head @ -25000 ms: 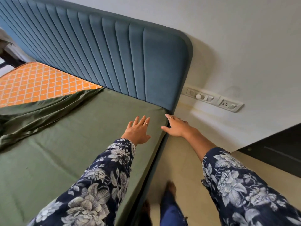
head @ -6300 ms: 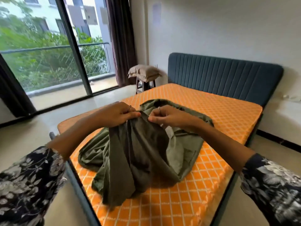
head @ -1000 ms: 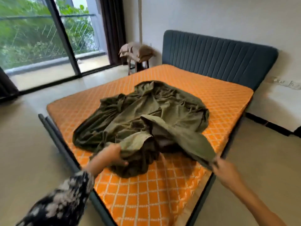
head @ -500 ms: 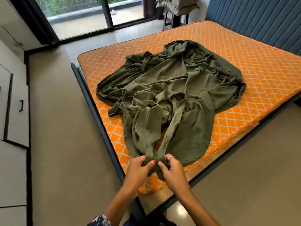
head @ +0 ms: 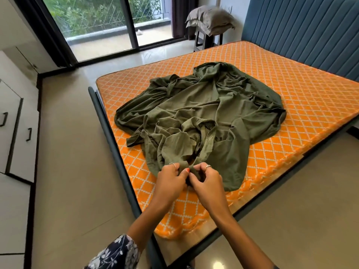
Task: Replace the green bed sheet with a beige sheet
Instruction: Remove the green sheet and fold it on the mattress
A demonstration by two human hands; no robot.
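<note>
1. A bedroom with a pale tiled floor (head: pixel 73 171), a sliding glass door (head: pixel 101 26) onto a balcony, and a bare orange mattress with a white diamond quilt pattern (head: pixel 303 121) on a dark bed frame against a ribbed blue upholstered headboard (head: pixel 303 30)
2. The crumpled olive-green cotton bed sheet (head: pixel 204 113) is fully off the mattress edges and lies heaped in the middle and near side of it
3. The left hand (head: pixel 171 181) and the right hand (head: pixel 207 181) sit side by side, fingers curled, both pinching the sheet's nearest gathered edge at the mattress's near corner
4. The step looks like gathering or folding the sheet for removal; it would go best by finding two true corners, keeping the pinch firm, then lifting high enough that the bulk unfurls instead of dragging into a knot
5. The beige folded bedding (head: pixel 209 18) rests on a dark stool (head: pixel 207 38) beside the headboard, well apart from the hands; whether it is the sheet or pillows I cannot tell
6. No brand, label or readable writing is visible anywhere
</note>
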